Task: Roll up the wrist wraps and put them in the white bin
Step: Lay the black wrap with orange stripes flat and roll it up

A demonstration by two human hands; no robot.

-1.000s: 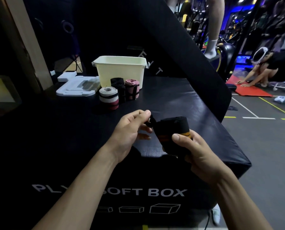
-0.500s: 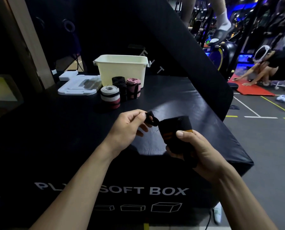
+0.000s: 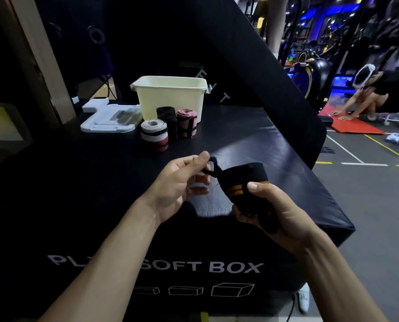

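Wrist wrap (image 3: 245,182) roll, gripped by right hand (image 3: 272,212); left hand (image 3: 182,180) pinching its loop (image 3: 213,168), may unravel if grip loosens.

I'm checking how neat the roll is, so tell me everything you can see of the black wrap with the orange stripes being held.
The black wrist wrap looks like woven elastic fabric, rolled into a thick bundle with two orange stripes across its side. The right hand grips the roll, thumb on top, above the near edge of the soft box. A thin black loop sticks out at its upper left, pinched by the left hand. The roll is in the air, tilted.
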